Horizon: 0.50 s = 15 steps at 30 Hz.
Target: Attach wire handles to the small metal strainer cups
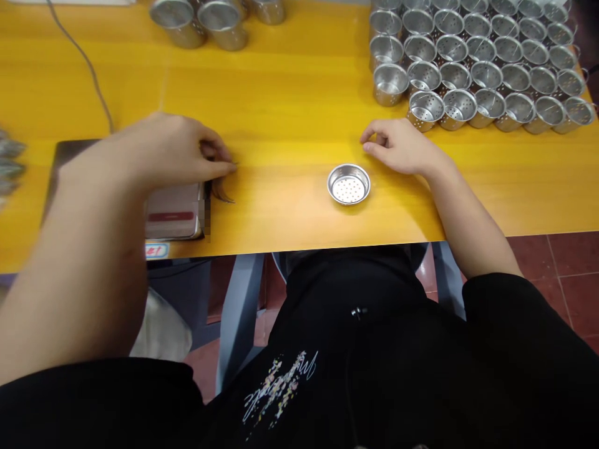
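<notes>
Letters (281, 390) in curly white run over the front of the black shirt (397, 374), with bright dots of color all around them. They are too hard to read for sure. A little sticker (156, 251) sits on the front edge of the yellow table (281, 125). It is white and blue with red marks, but they are too blurry to read. A flat thing with a screen (178, 206) lies under the left arm, and a dark red bar (171, 216) goes across it. The words there are too small to tell.

The left hand (187, 149) has its fingers curled down next to thin dark bits (221, 190). I cannot tell if it is gripping them. The right hand (397, 143) is open, its fingers bent loosely. Just beside it, not touching, is a small round metal dish (349, 185) with little holes in the bottom. It sits flat on the table, between the two hands. Rows of metal cups (489, 107) stand at the far right.
</notes>
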Each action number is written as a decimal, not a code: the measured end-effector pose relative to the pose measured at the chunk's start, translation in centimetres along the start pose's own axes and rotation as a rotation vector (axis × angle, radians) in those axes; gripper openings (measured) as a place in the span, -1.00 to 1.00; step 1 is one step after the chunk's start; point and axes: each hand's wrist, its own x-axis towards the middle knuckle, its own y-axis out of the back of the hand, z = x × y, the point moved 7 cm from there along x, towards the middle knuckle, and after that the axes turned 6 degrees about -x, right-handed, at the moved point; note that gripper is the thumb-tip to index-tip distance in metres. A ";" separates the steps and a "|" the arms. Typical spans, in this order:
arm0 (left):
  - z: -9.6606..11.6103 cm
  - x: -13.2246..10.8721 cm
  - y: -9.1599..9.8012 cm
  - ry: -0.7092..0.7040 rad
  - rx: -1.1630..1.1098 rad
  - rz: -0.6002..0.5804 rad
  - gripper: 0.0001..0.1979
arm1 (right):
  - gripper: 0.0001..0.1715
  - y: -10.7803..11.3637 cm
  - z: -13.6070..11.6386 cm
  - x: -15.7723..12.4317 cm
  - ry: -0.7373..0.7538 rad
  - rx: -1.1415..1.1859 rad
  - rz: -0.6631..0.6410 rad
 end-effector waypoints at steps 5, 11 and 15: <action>0.6 -0.1 0.1 0.002 0.058 -0.032 -0.87 | -0.74 0.1 0.0 0.0 -0.008 -0.001 0.006; 0.9 -0.5 0.5 0.025 0.135 -0.101 -0.80 | -0.72 0.1 -0.2 0.0 -0.009 -0.025 -0.015; 1.0 -0.8 1.4 0.045 0.098 -0.124 -0.70 | -0.70 0.2 -0.4 -0.2 -0.020 -0.017 -0.016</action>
